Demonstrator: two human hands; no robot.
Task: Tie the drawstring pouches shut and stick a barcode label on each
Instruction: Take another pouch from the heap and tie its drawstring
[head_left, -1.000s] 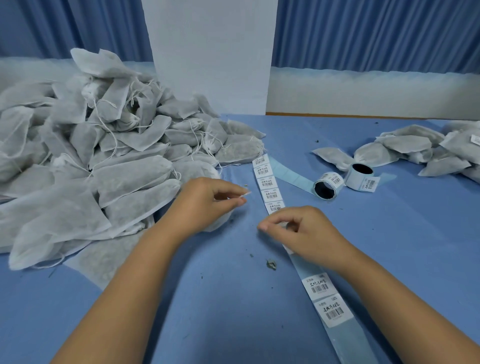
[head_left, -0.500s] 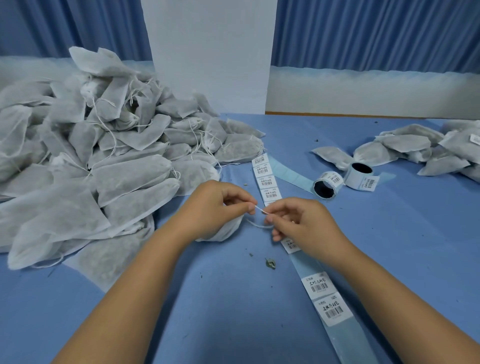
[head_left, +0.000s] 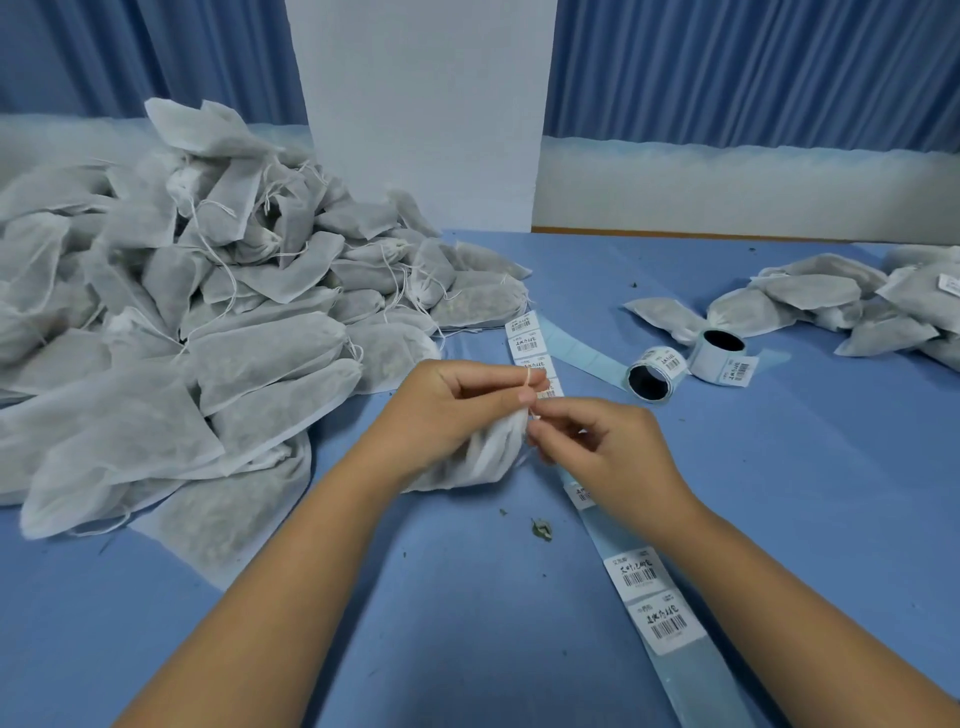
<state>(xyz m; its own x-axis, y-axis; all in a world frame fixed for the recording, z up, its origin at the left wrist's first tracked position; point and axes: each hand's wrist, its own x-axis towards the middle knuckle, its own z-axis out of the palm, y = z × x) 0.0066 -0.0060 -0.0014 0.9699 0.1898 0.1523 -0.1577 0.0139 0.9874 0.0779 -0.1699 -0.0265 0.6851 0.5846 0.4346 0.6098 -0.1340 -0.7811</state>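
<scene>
At surface (head_left: 753, 493) centre, left grip (head_left: 452, 410) holds pouch (head_left: 483, 462) by the neck, body trailing near-left. Just right of it, right grip (head_left: 608, 452) pinches drawstring (head_left: 528, 380); pull likely goes right.

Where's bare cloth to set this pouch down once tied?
Widest free patch: blue cloth right of the right hand, between label strip, label rolls and the small pouch pile. Also free: between the forearms. Crowded: big pouch pile fills the left; strip runs diagonally under the right hand.
</scene>
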